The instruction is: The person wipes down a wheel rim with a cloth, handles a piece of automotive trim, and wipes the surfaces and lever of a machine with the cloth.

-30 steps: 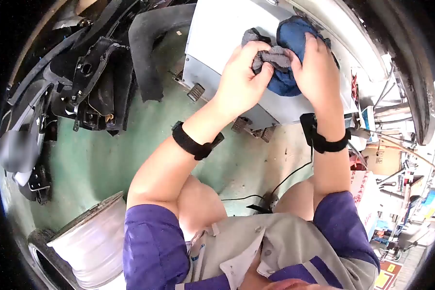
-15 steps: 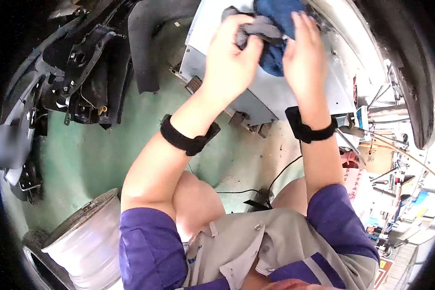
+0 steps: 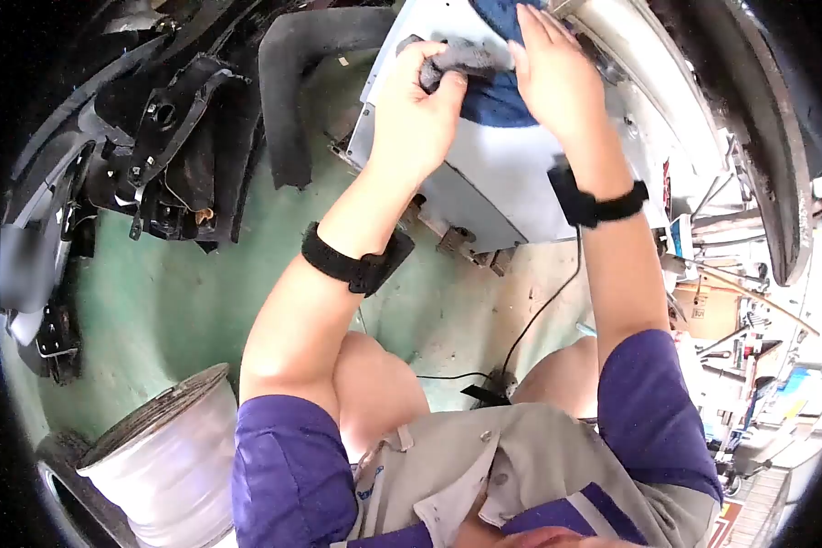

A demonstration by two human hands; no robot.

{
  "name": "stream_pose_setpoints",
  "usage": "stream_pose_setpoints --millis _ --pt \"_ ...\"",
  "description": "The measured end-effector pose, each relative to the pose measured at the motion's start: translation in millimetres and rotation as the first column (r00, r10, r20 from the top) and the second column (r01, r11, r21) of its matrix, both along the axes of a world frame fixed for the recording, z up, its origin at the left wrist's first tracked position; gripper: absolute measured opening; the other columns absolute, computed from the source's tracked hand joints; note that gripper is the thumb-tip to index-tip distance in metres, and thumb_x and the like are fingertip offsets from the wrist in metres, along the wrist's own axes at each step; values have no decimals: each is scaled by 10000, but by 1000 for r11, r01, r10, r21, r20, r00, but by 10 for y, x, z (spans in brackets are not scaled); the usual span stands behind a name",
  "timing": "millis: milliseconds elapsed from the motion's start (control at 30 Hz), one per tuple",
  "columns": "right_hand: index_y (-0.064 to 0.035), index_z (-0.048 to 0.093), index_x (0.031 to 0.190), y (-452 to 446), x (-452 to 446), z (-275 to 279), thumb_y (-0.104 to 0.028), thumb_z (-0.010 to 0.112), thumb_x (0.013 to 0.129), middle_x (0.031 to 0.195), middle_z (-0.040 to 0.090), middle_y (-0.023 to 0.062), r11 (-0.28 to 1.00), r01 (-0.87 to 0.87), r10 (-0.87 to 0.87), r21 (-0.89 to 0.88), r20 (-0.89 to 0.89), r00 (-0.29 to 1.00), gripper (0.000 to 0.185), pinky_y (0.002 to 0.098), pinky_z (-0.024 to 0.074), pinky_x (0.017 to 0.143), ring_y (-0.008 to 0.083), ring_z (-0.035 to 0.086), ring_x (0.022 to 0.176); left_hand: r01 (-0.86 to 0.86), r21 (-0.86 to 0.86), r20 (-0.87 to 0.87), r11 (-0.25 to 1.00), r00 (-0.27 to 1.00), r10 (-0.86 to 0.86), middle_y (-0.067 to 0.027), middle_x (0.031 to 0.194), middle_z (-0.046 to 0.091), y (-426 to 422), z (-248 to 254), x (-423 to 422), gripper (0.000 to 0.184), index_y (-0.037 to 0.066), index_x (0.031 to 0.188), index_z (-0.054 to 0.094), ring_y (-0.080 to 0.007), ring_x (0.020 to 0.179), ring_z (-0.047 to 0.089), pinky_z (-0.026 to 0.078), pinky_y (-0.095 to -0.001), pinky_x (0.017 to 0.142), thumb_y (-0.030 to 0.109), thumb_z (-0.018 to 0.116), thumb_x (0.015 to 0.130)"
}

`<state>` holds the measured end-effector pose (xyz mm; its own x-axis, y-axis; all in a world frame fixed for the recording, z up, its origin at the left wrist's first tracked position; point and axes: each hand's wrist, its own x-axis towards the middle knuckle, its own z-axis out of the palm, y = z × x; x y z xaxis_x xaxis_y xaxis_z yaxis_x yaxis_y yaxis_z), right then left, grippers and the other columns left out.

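Observation:
My left hand (image 3: 417, 114) pinches a bunched grey knitted cloth (image 3: 466, 59) between thumb and fingers. Under it lies a dark blue cloth (image 3: 498, 102), spread on the top of a pale grey metal box (image 3: 493, 169). My right hand (image 3: 562, 78) is stretched flat, its fingers nearly straight and pointing away from me over the blue cloth. Whether its palm touches the cloth is hidden. Each wrist wears a black strap.
Black car trim parts (image 3: 169, 137) are piled at the left, beside a curved dark foam piece (image 3: 288, 100). A white drum (image 3: 169, 457) stands at lower left. A thin cable (image 3: 543, 306) crosses the green floor. Tools and a cardboard box (image 3: 708, 306) clutter the right.
Both hands have shifted a little to the left, the left one carrying the grey cloth. The right hand now slants leftward, and more of the blue cloth lies flat.

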<state>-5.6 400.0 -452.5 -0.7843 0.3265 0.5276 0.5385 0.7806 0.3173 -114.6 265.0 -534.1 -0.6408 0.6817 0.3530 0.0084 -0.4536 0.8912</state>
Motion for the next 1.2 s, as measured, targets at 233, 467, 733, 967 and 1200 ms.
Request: stream_pose_setpoints --millis 233,467,733,967,1200 --pt "-67 524 1344 -247 -76 194 -455 686 833 1257 558 294 907 332 -341 -261 11 940 662 515 488 946 481 536 1176 6 -15 -157 1000 988 -8 18 854 573 -39 -10 172 207 49 1116 592 -76 789 515 451 -231 712 70 637 915" --pt "50 550 1249 -337 -515 350 -255 539 920 943 683 245 928 307 -268 -210 197 943 449 517 514 802 415 657 891 -67 82 13 994 998 67 13 923 594 49 -93 -80 201 49 1133 591 -68 820 532 464 -224 728 37 602 933" --pt "-38 475 1381 -358 142 -28 -356 622 912 1307 559 230 997 11 -3 83 -101 995 586 479 456 984 410 544 1190 -65 71 -139 995 987 74 10 943 595 8 -104 -6 259 61 1166 587 -65 837 535 466 -233 736 48 622 909" --pt "38 582 1144 85 -907 13 -118 522 878 1092 654 227 993 -116 118 29 -85 989 314 453 499 898 405 617 1028 -14 122 4 992 1000 14 16 989 562 207 -280 -122 257 94 1216 539 -61 840 507 437 -212 708 116 609 969" --pt "13 477 1318 -240 -246 -2 -367 663 867 1280 551 246 994 -20 25 105 -38 999 618 484 508 916 421 597 1094 111 100 27 989 993 -114 -8 1053 569 100 -215 -148 313 91 1188 577 -83 927 527 441 -225 819 -18 576 894"
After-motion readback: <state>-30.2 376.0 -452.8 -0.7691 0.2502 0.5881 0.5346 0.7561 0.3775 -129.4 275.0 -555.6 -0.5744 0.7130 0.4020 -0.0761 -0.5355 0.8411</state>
